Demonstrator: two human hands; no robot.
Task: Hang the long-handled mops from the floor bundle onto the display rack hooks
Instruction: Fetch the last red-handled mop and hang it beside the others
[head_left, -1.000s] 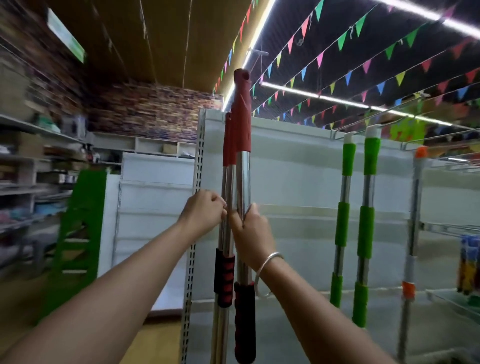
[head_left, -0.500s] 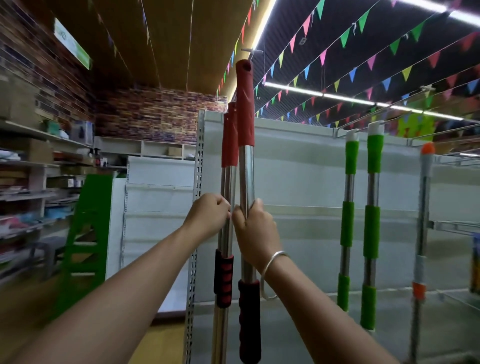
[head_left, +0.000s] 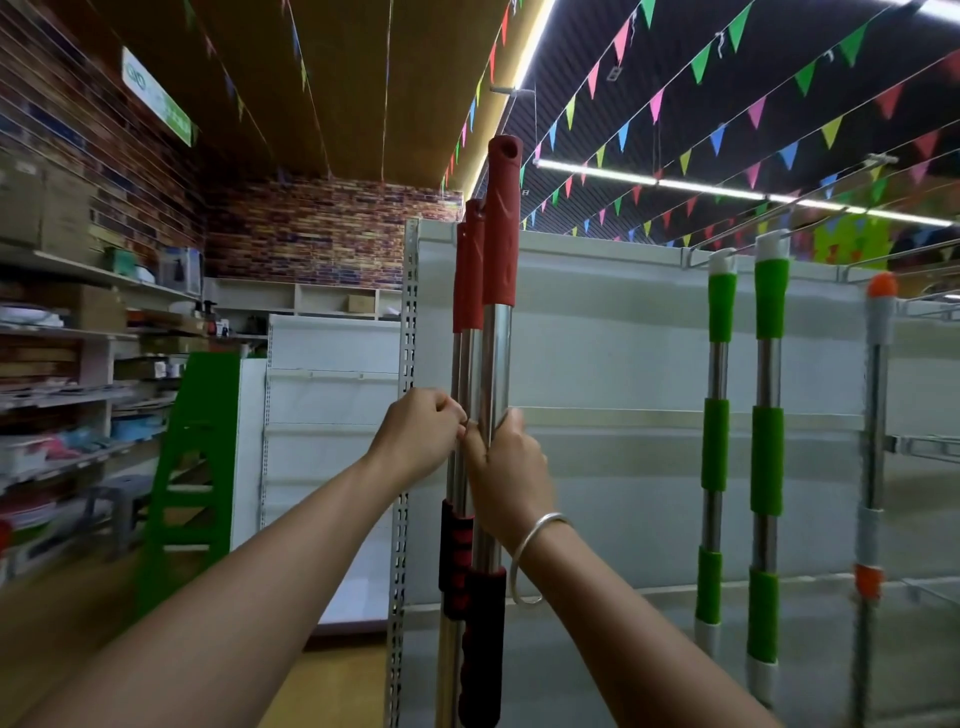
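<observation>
We hold the red-capped mop handles (head_left: 485, 364) upright before the display rack (head_left: 623, 322): left hand (head_left: 418, 439) and right hand (head_left: 511, 462) both clenched around the shafts. Next, raise one cap hole to a free hook (head_left: 696, 254).

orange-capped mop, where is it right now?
Head view, far right: the orange-capped mop stands upright against the white display rack, just right of the two green-grip mops, away from both hands.
</observation>
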